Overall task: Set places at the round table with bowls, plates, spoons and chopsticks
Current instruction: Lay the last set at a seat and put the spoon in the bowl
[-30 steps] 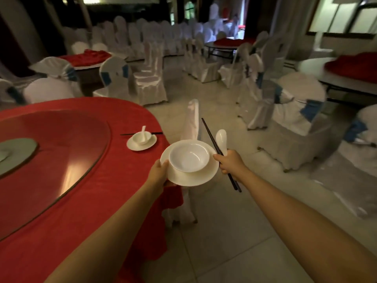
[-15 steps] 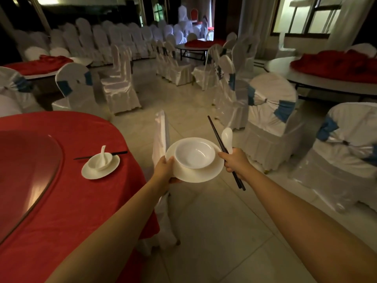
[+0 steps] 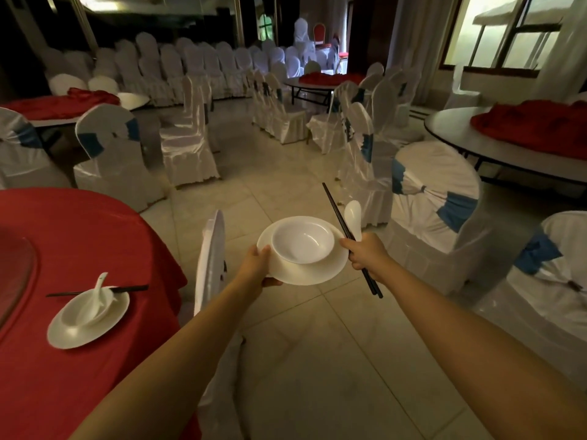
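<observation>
The set place (image 3: 73,335) on the table (image 3: 79,230) has dropped behind to the left, so the next seat is judged due. The left hand (image 3: 257,265) clamps the plate (image 3: 317,276) and bowl (image 3: 303,239) over the floor (image 3: 286,360). The right hand (image 3: 368,254) clamps the chopsticks (image 3: 336,211) and spoon (image 3: 353,217).

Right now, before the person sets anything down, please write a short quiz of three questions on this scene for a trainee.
1. True or false: the left hand holds a plate with an empty bowl on it.
2. What does the right hand grip? A) chopsticks and a spoon; B) a cup; C) a folded napkin.
3. How many plates lie on the part of the red table that is in view?

Key: 1 true. 2 A. 3 one, the laid plate.
</observation>
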{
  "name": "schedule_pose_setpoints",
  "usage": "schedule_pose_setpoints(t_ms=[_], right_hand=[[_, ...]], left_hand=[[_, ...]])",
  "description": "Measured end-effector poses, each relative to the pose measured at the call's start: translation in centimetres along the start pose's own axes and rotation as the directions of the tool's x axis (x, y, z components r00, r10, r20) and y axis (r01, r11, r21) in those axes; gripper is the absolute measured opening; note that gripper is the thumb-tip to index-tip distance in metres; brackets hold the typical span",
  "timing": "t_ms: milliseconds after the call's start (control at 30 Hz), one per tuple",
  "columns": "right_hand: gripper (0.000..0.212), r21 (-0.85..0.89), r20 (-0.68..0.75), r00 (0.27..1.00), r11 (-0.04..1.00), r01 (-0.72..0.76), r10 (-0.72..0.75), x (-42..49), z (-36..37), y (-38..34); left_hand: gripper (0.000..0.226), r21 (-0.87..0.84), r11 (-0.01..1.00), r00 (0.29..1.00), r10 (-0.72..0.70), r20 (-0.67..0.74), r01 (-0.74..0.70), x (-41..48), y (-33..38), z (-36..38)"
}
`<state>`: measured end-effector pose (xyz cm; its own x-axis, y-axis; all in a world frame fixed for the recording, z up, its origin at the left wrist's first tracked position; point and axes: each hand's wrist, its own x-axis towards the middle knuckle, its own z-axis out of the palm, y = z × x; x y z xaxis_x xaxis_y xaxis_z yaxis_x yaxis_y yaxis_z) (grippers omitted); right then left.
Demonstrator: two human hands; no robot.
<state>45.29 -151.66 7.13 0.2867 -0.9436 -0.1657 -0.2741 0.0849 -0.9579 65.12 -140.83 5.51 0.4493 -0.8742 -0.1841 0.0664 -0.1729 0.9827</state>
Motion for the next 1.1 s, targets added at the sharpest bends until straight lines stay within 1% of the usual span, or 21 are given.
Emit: schedule_pose_setpoints(t_ms=[67,167,233,367,467,567,700,800,900,1000,1100], right_hand=[[0.015,-0.005,0.011,1.000,1.000,0.003,-0.003,3.2,-0.4,-0.3],[0.012,-0.007,0.030,1.000,1.000,0.007,-0.007,8.0,-0.5,-0.7],[0.013,-0.014,0.043,0.999,1.000,0.012,-0.011,11.6,-0.6,-1.1],[0.014,-0.042,0.069,0.997,0.999,0.031,-0.028,19.8,-0.5,-2.9],[0.014,-0.055,0.085,0.996,0.998,0.032,-0.027,26.2,0.1,-4.3],[0.014,-0.061,0.119,0.992,0.997,0.043,-0.036,32.3,1.0,-5.8],[0.017,-0.062,0.152,0.987,0.997,0.051,-0.041,39.9,2.3,-7.5],[0.015,-0.062,0.184,0.982,0.997,0.048,-0.036,45.5,3.4,-8.4],[0.014,-0.076,0.232,0.972,0.995,0.056,-0.037,51.3,4.8,-9.2],[0.012,-0.099,0.288,0.956,0.992,0.084,-0.052,57.5,6.5,-10.2],[0.012,-0.114,0.366,0.928,0.986,0.119,-0.070,63.6,8.4,-11.7]], left_hand=[[0.036,-0.006,1.000,1.000,0.001,-0.007,-0.001,2.9,0.5,0.9],[0.019,-0.022,1.000,1.000,-0.002,-0.030,0.001,7.3,1.1,2.0],[0.014,-0.019,1.000,0.999,0.005,-0.046,-0.006,10.9,1.5,2.5],[0.024,-0.016,1.000,0.999,0.010,-0.048,-0.011,18.6,2.5,3.3],[0.019,-0.031,0.999,0.996,-0.009,-0.092,0.006,24.5,3.9,3.7],[0.014,-0.022,1.000,0.993,0.009,-0.120,-0.011,30.0,5.3,3.7],[0.034,-0.011,1.000,0.986,-0.005,-0.165,0.003,36.8,6.7,3.5],[0.037,-0.006,1.000,0.982,0.005,-0.191,-0.006,41.6,7.4,3.4],[0.037,-0.014,1.000,0.973,-0.005,-0.233,0.001,46.5,7.8,3.2],[0.029,-0.021,1.000,0.962,0.006,-0.272,-0.012,51.5,8.2,3.0],[0.034,-0.019,0.999,0.939,0.022,-0.343,-0.030,56.2,8.5,2.6]])
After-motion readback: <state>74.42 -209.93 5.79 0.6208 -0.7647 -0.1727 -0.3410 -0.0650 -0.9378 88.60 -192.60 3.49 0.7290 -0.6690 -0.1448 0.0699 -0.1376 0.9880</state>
